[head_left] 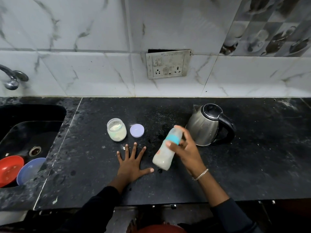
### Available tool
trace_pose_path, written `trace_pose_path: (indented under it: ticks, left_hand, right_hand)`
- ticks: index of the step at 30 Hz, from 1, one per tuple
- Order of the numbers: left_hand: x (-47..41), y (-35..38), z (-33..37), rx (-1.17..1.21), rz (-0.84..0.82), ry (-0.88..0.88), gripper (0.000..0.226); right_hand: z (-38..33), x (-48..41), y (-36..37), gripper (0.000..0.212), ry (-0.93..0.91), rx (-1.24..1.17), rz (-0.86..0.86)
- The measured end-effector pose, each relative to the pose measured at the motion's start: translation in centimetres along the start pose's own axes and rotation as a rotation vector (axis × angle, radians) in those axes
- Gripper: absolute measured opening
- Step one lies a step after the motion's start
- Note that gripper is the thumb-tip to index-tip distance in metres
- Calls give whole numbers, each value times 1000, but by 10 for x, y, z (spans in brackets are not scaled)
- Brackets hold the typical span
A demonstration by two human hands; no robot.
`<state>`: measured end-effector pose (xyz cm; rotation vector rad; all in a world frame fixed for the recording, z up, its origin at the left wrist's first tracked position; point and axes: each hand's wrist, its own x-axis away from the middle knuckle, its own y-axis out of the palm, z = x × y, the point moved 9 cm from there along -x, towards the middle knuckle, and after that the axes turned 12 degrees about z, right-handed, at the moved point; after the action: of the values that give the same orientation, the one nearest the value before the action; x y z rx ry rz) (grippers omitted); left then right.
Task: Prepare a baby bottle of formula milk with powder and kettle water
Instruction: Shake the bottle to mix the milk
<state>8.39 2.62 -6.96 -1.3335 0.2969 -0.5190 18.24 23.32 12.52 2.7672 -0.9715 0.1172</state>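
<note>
My right hand (186,148) grips a baby bottle (165,153) around its teal collar. The bottle is tilted, holds milky white liquid, is capped, and looks motion-blurred above the black counter. My left hand (133,163) lies flat on the counter with fingers spread, holding nothing. Behind my left hand stands an open clear jar of formula powder (116,129), and its lilac lid (137,130) lies beside it on the right. A steel kettle (207,125) with a black lid and handle stands just behind my right hand.
A black sink (25,130) at the left holds a red bowl (10,170) and a blue bowl (29,169), with a tap (12,79) above. A wall socket plate (167,65) sits on the marble tiles. The counter's front edge (168,203) is near my body.
</note>
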Motion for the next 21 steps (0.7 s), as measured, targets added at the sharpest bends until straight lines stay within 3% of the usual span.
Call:
trace_pose_path:
  ticks: [1, 4, 5, 8, 12, 16, 19, 21]
  left_hand:
    - [-1, 0, 0, -2, 2, 0, 118]
    - [0, -1, 1, -8, -8, 4, 118]
    - [0, -1, 1, -7, -8, 2, 118]
    - [0, -2, 0, -6, 3, 1, 118]
    - [0, -1, 1, -5, 3, 4, 118]
    - [0, -2, 1, -11, 11, 1, 118]
    - [0, -3, 2, -6, 3, 5, 118]
    - [1, -3, 2, -4, 4, 2, 118]
  right_hand:
    - [-1, 1, 2, 68, -3, 13, -19]
    - [-2, -11, -20, 58, 21, -126, 191]
    - [-3, -11, -19, 58, 18, -118, 190]
    - [-4, -1, 3, 65, -18, 36, -42]
    - [-5, -13, -20, 55, 11, -136, 221]
    - [0, -3, 6, 63, 8, 48, -13]
    - [-2, -14, -15, 54, 18, -96, 183]
    - [-1, -12, -9, 51, 21, -53, 142]
